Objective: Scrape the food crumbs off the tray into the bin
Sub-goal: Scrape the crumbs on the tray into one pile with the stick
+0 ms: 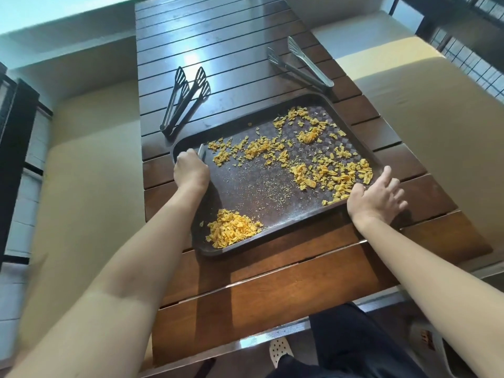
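Observation:
A dark brown tray (pixel 259 192) lies at an angle on the wooden slatted table (pixel 272 290). Orange-yellow crumbs (pixel 321 170) are scattered over its far and right parts, and a gathered heap of crumbs (pixel 231 229) sits in its near left corner. My left hand (pixel 191 170) is at the tray's far left end, shut on a thin metal scraper (pixel 201 151) whose tip shows above my fingers. My right hand (pixel 379 199) rests on the tray's right rim, fingers spread, thumb inside the edge. No bin is in view.
Black tongs (pixel 185 99) lie on the table beyond the tray's left end. Steel tongs (pixel 302 65) lie beyond its far right corner. Cushioned benches (pixel 90 165) flank the table on both sides. My legs and a white shoe (pixel 281 350) show below the table's near edge.

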`<state>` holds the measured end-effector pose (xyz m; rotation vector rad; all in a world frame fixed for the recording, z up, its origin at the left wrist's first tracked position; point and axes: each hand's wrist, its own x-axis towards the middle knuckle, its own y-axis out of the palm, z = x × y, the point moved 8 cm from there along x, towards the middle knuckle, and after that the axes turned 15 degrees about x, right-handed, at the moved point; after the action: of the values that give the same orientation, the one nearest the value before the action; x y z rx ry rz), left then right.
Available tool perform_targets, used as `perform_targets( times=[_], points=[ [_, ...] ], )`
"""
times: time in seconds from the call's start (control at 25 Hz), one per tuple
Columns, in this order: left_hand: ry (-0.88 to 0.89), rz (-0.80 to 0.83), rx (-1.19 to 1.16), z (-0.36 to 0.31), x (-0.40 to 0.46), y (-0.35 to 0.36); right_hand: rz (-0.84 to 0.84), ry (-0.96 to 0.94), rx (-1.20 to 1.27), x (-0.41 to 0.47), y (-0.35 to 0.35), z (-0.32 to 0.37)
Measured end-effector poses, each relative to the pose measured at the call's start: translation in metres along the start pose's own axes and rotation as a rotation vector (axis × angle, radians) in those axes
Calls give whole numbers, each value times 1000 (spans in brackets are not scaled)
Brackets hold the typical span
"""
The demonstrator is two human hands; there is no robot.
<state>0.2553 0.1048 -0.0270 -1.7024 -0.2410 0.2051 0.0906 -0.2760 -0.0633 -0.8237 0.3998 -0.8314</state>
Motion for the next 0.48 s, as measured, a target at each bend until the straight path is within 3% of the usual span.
perform_targets(
  times=[0.28,0.48],
  points=[
    [61,-16,74,-18,20,6,0,-3,-11,2,2,-2],
    [301,56,-32,-60,-5,14,0,-5,-13,1,1,-1]
  ],
)
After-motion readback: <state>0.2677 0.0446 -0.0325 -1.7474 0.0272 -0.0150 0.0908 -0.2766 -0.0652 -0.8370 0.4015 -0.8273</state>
